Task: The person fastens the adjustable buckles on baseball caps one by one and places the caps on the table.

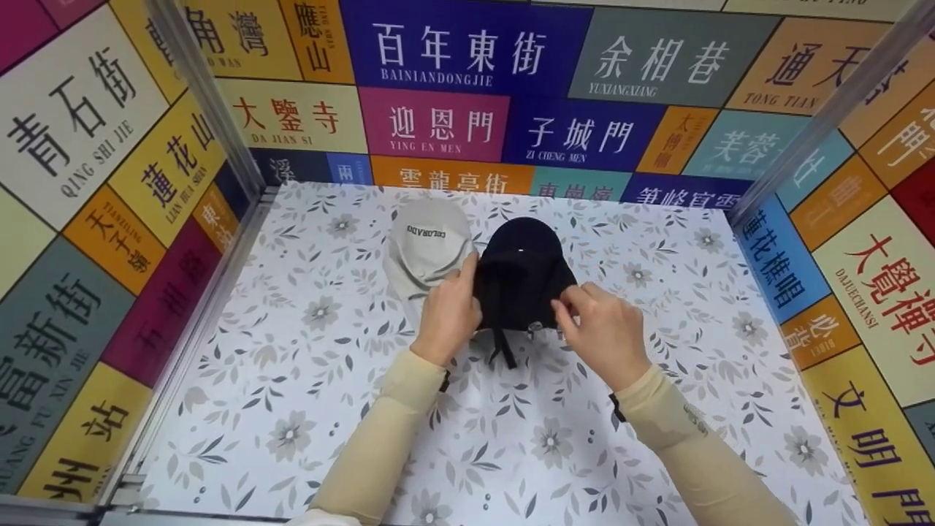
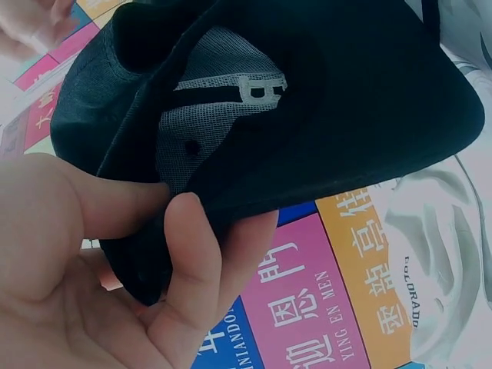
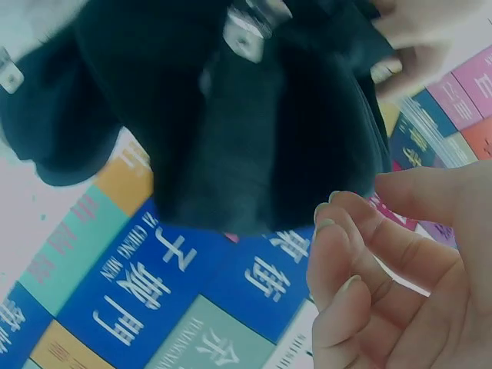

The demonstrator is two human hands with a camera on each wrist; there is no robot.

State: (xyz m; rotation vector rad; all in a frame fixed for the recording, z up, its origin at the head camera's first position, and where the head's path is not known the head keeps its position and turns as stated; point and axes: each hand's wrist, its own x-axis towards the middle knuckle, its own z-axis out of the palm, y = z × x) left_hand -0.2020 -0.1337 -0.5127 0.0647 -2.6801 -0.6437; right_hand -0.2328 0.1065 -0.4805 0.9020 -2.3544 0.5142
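A black cap (image 1: 520, 292) is held above the patterned table, its strap hanging down toward me. My left hand (image 1: 449, 314) pinches the cap's edge between thumb and fingers; the left wrist view shows the mesh inside and a pale embroidered letter (image 2: 261, 91). At the cap's other side is my right hand (image 1: 603, 332). Its loosely bent fingers (image 3: 334, 246) come close to the cap's edge in the right wrist view, with a gap between thumb and fingertips. A shiny buckle (image 3: 250, 31) sits on the cap's strap.
A light grey cap (image 1: 431, 237) lettered COLORADO lies on the table just left of the black one. The floral tabletop (image 1: 292, 438) is bounded by colourful lettered panels (image 1: 438, 120) at the back and both sides, with metal posts (image 1: 212, 95) at the corners.
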